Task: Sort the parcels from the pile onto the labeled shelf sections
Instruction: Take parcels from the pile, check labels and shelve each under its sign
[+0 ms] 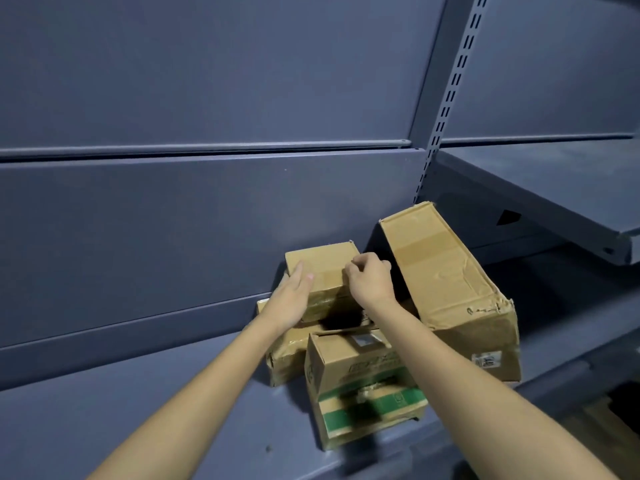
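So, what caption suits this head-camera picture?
Left hand presses and right hand grips the top box of a parcel pile on a grey shelf.

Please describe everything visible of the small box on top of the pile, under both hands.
The small box is plain brown cardboard with shiny clear tape on its front. It is closed and lies flat on other boxes, near the shelf's back panel. The left hand rests on its left side with straight fingers; the right hand grips its right edge with curled fingers.
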Demonstrator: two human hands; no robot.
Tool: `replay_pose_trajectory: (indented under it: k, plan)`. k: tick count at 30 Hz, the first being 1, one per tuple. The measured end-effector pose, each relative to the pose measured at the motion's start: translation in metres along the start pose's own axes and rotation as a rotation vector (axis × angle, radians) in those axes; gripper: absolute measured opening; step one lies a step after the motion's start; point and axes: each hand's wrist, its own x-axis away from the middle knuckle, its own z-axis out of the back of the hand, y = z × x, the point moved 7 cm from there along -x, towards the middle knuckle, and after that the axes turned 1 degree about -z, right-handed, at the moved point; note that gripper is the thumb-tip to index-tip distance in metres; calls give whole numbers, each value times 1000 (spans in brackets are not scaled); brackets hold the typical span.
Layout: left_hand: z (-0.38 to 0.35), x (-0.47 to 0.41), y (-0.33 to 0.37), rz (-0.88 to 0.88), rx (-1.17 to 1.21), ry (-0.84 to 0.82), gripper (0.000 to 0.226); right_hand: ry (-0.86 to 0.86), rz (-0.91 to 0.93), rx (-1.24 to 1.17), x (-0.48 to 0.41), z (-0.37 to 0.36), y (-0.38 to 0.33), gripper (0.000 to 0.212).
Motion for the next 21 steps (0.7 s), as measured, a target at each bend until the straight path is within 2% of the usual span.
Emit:
replay_pose_trajectory:
  k: [3, 8, 13, 15, 17, 19, 21]
  plan:
    - [29, 38, 20, -61, 27, 101, 53, 11, 100, -74, 28, 10, -21, 30]
    - [66, 127, 32, -65, 124, 243, 48, -70, 258, -152, 99, 22, -44, 33]
    - [55, 227, 6, 21, 247, 262, 30, -205, 350, -165, 190, 29, -22, 27]
    - [42, 253, -7, 85, 183, 245, 38, -261, 334, -152, 216, 23, -2, 29]
    - [37, 269, -14, 122, 123, 251, 56, -357, 295, -136, 232, 15, 14, 49]
    - [40, 281, -15, 127, 103, 304, 72, -451, 292, -99, 240, 9, 18, 80]
    - [45, 290, -12, 105, 127, 389, 77, -515, 336, -72, 243, 6, 14, 96]
